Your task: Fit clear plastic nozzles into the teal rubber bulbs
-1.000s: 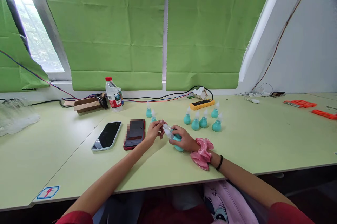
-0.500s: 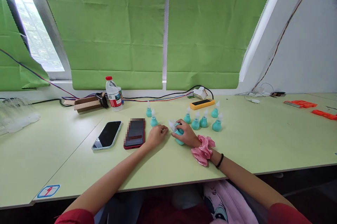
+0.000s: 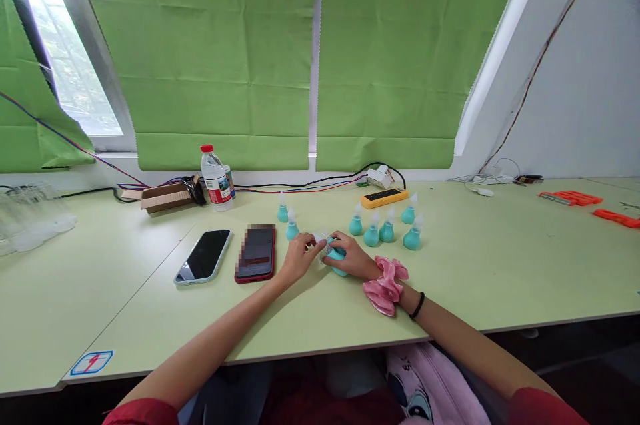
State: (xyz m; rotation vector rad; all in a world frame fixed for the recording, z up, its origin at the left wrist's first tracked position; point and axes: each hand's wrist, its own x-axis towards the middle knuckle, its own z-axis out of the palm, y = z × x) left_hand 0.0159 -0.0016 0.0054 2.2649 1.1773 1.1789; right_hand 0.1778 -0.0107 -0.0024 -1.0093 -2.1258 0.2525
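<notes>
Leaning teal bulb (image 3: 340, 272), long axis slanted, tip (image 3: 319, 238) toward left hand (image 3: 299, 257)

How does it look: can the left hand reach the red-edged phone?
Probably yes: that phone lies beside the left hand, nothing between them, though this hand seems busy with a white nozzle.

No wording can be read. Nearer than the left hand (image 3: 300, 257) and far to its left, a sticker (image 3: 92, 363) on the desk (image 3: 150, 318) bears a red mark, uncertain in character, inside a blue outline. Beyond that hand, the bottle (image 3: 211, 162)'s red-and-white label (image 3: 219, 193) is too small.
</notes>
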